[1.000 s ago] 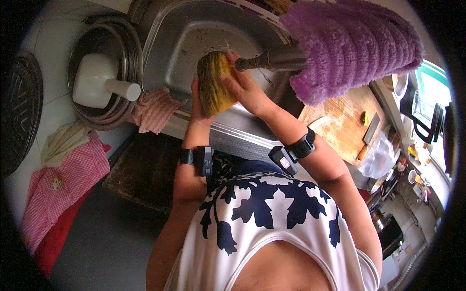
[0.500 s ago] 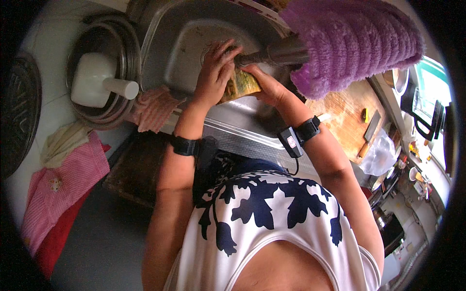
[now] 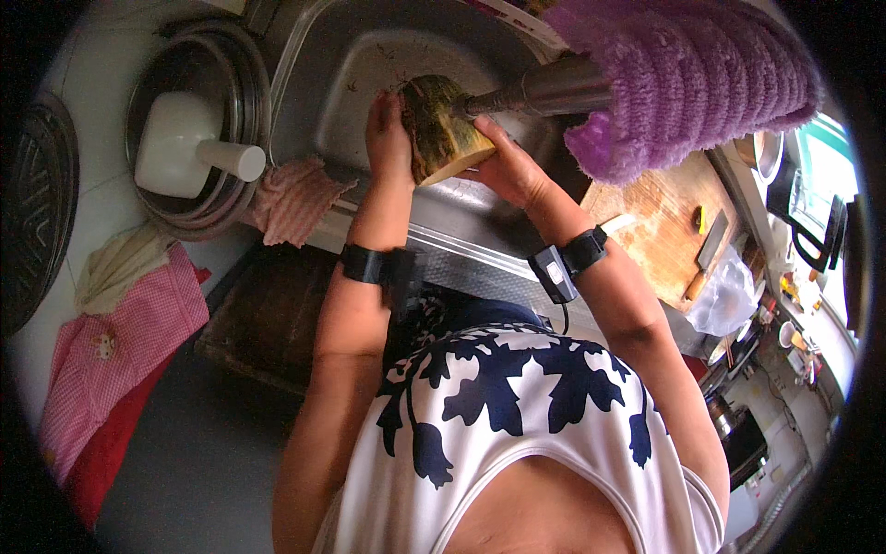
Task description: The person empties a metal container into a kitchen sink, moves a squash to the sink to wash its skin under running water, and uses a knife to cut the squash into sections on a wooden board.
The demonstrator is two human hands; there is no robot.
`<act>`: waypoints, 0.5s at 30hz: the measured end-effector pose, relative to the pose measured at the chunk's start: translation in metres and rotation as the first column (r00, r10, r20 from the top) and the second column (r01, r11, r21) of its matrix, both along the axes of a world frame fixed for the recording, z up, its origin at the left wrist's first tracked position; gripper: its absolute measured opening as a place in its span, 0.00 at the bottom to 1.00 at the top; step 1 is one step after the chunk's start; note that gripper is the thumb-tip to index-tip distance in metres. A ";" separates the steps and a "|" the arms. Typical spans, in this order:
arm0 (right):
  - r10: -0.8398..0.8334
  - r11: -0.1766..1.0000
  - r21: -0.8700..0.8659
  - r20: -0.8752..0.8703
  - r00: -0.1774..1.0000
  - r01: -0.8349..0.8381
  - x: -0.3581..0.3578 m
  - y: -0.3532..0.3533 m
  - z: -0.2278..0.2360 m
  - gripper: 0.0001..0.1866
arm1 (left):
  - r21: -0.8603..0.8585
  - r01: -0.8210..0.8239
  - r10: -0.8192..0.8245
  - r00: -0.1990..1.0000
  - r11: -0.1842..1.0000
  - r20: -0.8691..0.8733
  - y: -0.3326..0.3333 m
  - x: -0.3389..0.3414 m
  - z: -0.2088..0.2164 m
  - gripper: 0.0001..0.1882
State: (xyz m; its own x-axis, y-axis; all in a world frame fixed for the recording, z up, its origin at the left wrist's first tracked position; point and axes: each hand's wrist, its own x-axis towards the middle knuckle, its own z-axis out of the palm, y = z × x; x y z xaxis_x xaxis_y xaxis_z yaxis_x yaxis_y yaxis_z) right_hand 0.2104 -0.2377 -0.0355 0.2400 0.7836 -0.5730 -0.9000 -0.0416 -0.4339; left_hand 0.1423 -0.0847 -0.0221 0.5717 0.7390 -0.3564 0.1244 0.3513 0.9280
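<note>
Over the metal sink (image 3: 337, 120) I hold a chunk of pumpkin (image 3: 441, 129) with mottled green and yellow skin and a pale yellow cut edge facing me. My left hand (image 3: 389, 138) presses along its left side, the fingers partly hidden behind it. My right hand (image 3: 508, 166) grips the right side, thumb on top, most fingers out of sight beneath. The metal faucet (image 3: 544, 90) reaches in from the right, its tip right by the pumpkin's top. Whether water runs is hard to tell.
A purple fluffy cloth (image 3: 692, 92) hangs over the faucet. At left are stacked metal basins (image 3: 254, 102) with a white scoop (image 3: 180, 152), and a pink rag (image 3: 295, 198) on the sink edge. On the right, a cutting board (image 3: 655, 217) bears a knife (image 3: 711, 245).
My left hand has slid from over the pumpkin's top to its left side, exposing more skin. The pumpkin has turned and shifted slightly up. My right hand stays on its right side.
</note>
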 end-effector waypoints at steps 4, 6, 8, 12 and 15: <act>0.159 0.987 -0.069 0.252 0.955 -0.146 0.008 0.008 0.025 0.37 | -0.735 0.141 0.024 0.978 0.664 0.209 -0.001 -0.014 -0.006 0.35; 0.240 0.961 -0.208 0.295 0.925 -0.182 0.014 0.020 0.067 0.35 | -0.800 0.324 0.076 0.907 0.504 0.415 0.000 -0.021 -0.019 0.34; 0.320 0.917 -0.344 0.329 0.889 -0.202 0.017 0.021 0.073 0.34 | -0.771 0.299 0.090 0.905 0.562 0.416 -0.005 -0.024 -0.014 0.33; 0.669 0.727 -0.496 0.353 0.654 -0.476 0.051 0.030 0.044 0.29 | -0.647 0.107 -0.026 0.991 0.755 0.133 -0.012 -0.024 0.021 0.34; 0.681 0.715 -0.526 0.374 0.629 -0.461 0.057 0.035 0.018 0.28 | -0.590 0.252 -0.129 0.961 0.767 0.243 -0.017 -0.022 0.030 0.36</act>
State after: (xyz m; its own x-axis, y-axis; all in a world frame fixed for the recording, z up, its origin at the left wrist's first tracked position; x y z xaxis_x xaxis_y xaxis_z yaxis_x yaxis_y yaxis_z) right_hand 0.2679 -0.2024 -0.0172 0.1481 0.6329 -0.7599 -0.2753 -0.7117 -0.6463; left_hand 0.1208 -0.1015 0.0076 0.7753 0.2691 -0.5714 0.1055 0.8368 0.5372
